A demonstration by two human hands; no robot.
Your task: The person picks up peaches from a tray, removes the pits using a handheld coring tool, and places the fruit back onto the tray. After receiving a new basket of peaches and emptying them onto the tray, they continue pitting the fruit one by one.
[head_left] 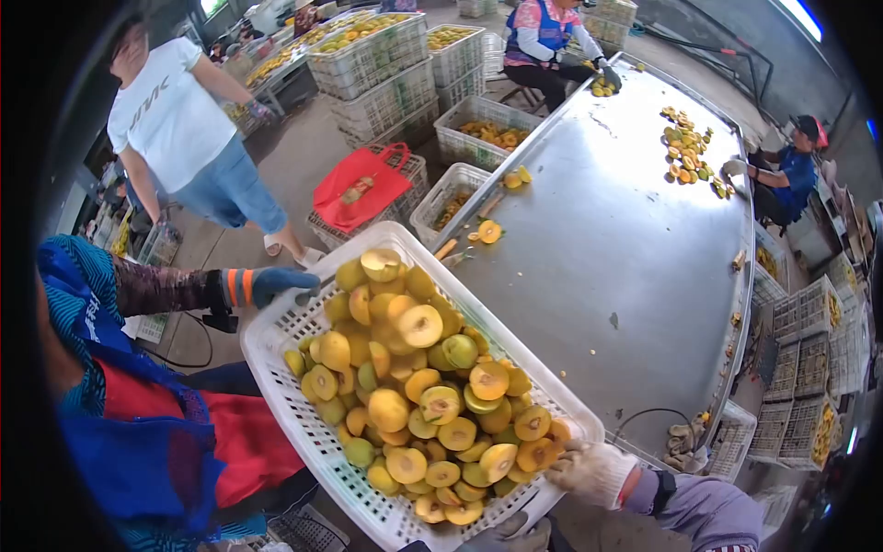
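A white slotted plastic crate [317, 437], heaped with halved yellow-green stone fruit that look like plums [441, 405], hangs tilted in front of me. My right hand [589, 471], in a white knit glove, closes around the rim at the crate's lower right corner. Low in the view, my left hand [509, 535] in a grey glove grips under the near edge; its fingers are partly cut off. Across from me, a co-worker's gloved hand [280, 283] with orange bands holds the far left rim.
A metal table [561, 267] stretches away on the right, with fruit halves [685, 147] at its far end. Two people [543, 37] sit working beside it. A red bag [361, 189] lies on a crate. Someone in a white shirt [184, 120] stands left, near stacked crates [382, 101].
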